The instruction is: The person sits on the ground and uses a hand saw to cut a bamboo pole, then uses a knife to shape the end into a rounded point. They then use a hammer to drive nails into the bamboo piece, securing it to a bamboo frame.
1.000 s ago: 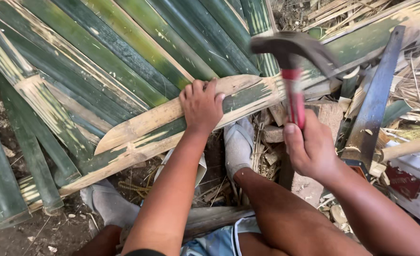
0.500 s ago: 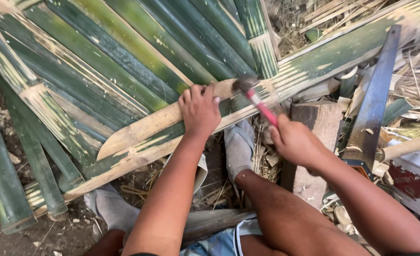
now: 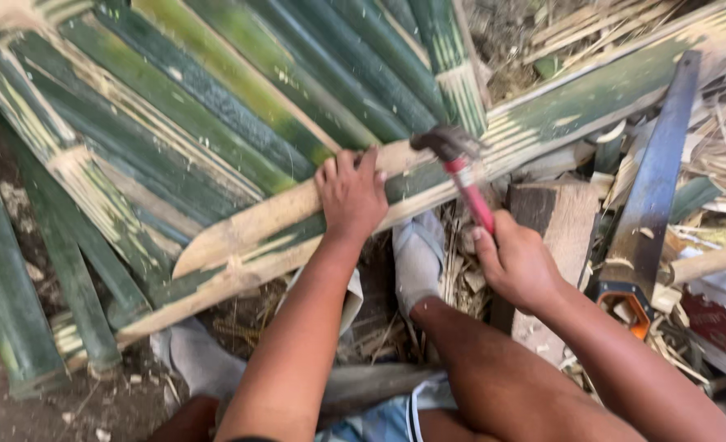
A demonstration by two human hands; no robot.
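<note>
left hand [image 3: 351,195] presses flat on the split bamboo strip [image 3: 297,225]; right hand [image 3: 517,263] grips a red-handled hammer [image 3: 461,168], head on the strip.

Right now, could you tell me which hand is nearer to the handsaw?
Right. The right hand grips the hammer just left of the handsaw; the left hand presses the bamboo strip farther away.

Head camera looks steeply down, close above bamboo slats [image 3: 215,131].
</note>
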